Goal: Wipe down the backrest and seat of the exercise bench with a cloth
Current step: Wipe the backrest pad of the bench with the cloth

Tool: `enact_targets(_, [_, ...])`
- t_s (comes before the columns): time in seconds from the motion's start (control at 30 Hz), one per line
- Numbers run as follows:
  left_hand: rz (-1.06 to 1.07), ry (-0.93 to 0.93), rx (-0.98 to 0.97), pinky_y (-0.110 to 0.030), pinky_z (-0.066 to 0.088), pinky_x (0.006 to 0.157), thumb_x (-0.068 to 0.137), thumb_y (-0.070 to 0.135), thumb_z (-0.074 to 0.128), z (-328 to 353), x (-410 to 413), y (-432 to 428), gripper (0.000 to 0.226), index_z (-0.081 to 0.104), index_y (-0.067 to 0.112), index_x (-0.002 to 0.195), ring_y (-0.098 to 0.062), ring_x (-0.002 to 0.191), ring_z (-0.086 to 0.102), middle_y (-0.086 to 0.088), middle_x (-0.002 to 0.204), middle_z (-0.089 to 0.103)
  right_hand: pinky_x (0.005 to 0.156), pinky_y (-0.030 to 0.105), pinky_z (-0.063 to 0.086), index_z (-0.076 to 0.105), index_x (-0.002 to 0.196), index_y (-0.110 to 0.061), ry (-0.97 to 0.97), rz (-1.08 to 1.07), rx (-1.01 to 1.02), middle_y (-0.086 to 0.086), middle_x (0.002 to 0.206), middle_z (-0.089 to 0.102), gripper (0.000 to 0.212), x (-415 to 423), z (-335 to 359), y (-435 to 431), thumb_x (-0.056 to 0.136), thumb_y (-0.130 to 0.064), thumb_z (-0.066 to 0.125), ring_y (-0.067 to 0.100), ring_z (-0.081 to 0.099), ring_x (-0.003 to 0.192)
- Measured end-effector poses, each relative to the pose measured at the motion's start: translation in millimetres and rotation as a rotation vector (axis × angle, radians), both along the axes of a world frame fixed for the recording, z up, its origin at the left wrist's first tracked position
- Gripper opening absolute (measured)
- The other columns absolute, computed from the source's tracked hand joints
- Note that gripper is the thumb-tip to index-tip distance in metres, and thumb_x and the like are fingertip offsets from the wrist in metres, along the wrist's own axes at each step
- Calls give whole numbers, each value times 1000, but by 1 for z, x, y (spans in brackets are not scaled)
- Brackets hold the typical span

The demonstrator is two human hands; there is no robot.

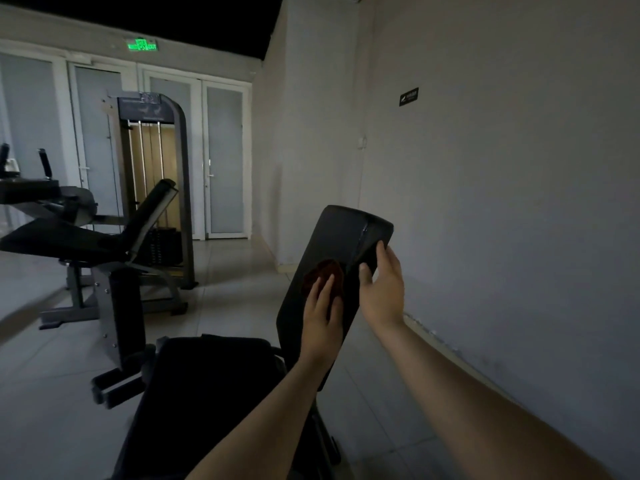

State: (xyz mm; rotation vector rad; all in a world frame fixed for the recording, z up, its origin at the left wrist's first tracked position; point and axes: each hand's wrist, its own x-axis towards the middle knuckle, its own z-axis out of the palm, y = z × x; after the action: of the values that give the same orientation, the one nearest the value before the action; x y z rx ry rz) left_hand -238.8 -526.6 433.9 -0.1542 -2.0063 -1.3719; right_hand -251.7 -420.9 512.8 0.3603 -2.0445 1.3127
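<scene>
Seat (207,386) first, nearest the camera at about 6 o'clock, dark, with no cloth on it, so by my reading it waits its turn. Just beyond, the backrest (322,244) rises tilted toward 1 o'clock. Left hand (320,320) lies flat on its face, fingers (327,289) together and pressed onto the reddish cloth (323,271), which sits mid-pad. Right hand (382,285) steadies the pad's right edge at 2 o'clock, fingers curled around the rim, thumb on the front. Good setup! To do this stroke well, I'd keep the palm flat, push the cloth up to the top edge, then pull it down in overlapping lanes. The brace hand should hold firm so the pad doesn't rock. A torn seam (362,237) shows near the top; go gently there. Farther off at 10 o'clock stands a weight machine (152,188).
</scene>
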Motion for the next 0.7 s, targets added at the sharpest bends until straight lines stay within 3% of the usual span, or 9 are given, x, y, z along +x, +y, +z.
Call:
enact_targets(0.13, [-53, -62, 65, -36, 17, 121, 104, 35, 37, 37, 0, 5, 46, 34, 35, 150, -11, 149, 16, 7, 162, 21, 115, 27, 21, 12, 157, -25, -48, 50, 72, 0, 164, 10, 76, 2, -9, -3, 96, -18, 57, 19, 16, 150])
enact_targets(0.2, [-86, -31, 36, -35, 17, 119, 103, 36, 37, 43, -1, 9, 47, 32, 39, 150, -10, 149, 14, 8, 163, 18, 117, 29, 25, 16, 156, -23, -45, 33, 54, 1, 163, 13, 71, 4, -6, -2, 96, -12, 53, 20, 19, 149])
enact_targets(0.3, [-71, 1, -15, -37, 21, 119, 102, 41, 37, 22, 2, 5, 48, 28, 44, 150, -7, 148, 14, 13, 163, 15, 114, 21, 22, 33, 150, -17, 100, -38, 104, 1, 159, 22, 54, 19, -8, -6, 99, -9, 46, 16, 24, 147])
enact_targets(0.37, [-77, -17, -29, -39, 19, 121, 102, 44, 37, 2, 7, -4, 50, 26, 43, 150, -4, 149, 12, 15, 163, 15, 118, 25, 20, 40, 147, -16, 258, -37, 278, 0, 157, 30, 49, 30, -18, -16, 99, -8, 44, 13, 24, 147])
enact_targets(0.43, [-129, -36, -34, -41, 20, 121, 102, 41, 40, -17, 14, -17, 50, 27, 42, 151, -2, 149, 15, 16, 162, 19, 123, 35, 14, 45, 144, -17, 345, 4, 601, 1, 154, 39, 49, 34, -32, -28, 97, -5, 44, 14, 25, 147])
enact_targets(0.5, [-237, -69, 87, -38, 32, 117, 104, 32, 41, -32, 25, -29, 44, 36, 37, 147, -3, 142, 33, 9, 154, 38, 123, 32, 1, 43, 145, -19, 259, 90, 841, 0, 155, 40, 50, 39, -47, -40, 98, -5, 37, 13, 24, 148])
enact_targets(0.6, [-320, -165, 401, -27, 49, 95, 103, 21, 39, -40, 38, -44, 38, 44, 35, 138, -6, 117, 57, 1, 135, 56, 122, 35, -6, 31, 151, -21, 140, 100, 986, -1, 160, 30, 50, 42, -62, -54, 102, -15, 30, 13, 19, 149])
enact_targets(0.7, [-199, -135, 670, -44, 53, 93, 97, 20, 46, -45, 37, -56, 23, 48, 26, 119, -25, 109, 63, -12, 124, 60, 122, 42, -9, 23, 154, -23, 138, -23, 1151, 5, 163, 20, 56, 39, -74, -64, 100, -28, 39, 19, 9, 152])
